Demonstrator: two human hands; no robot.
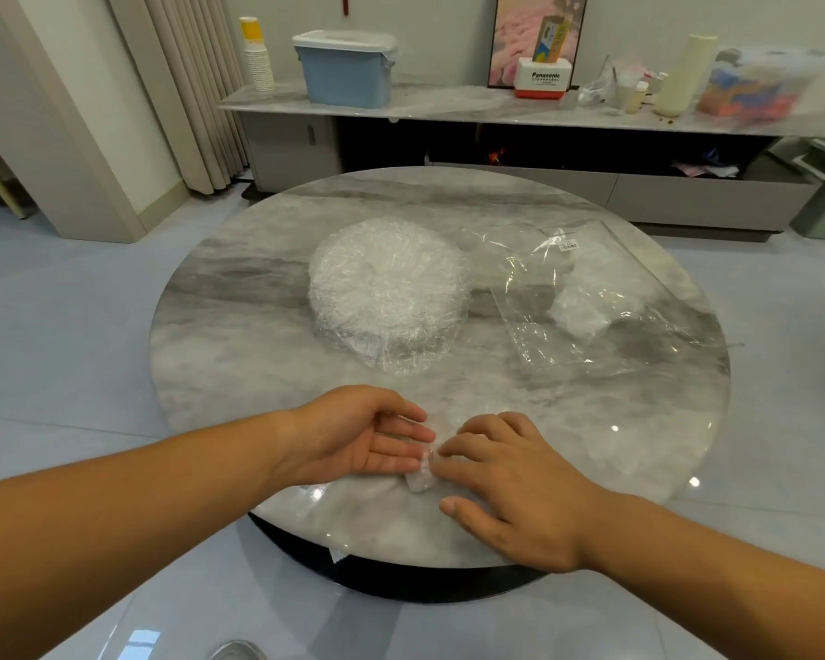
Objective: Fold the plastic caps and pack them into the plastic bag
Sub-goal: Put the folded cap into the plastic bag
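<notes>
L hand (353, 438), R hand (520, 493) over half-hidden cap (420, 482)

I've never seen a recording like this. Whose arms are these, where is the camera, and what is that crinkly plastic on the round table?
No machine here: these are a person's two bare arms, filmed by one wide-angle camera worn on their head, looking forward and down. The left hand and right hand meet near the front edge of the round marble table, fingers fairly straight, pressing a small folded plastic cap between them onto the top. In the middle sits a puffy stack of caps; to its right lies a clear plastic bag with what look like folded caps inside.
</notes>
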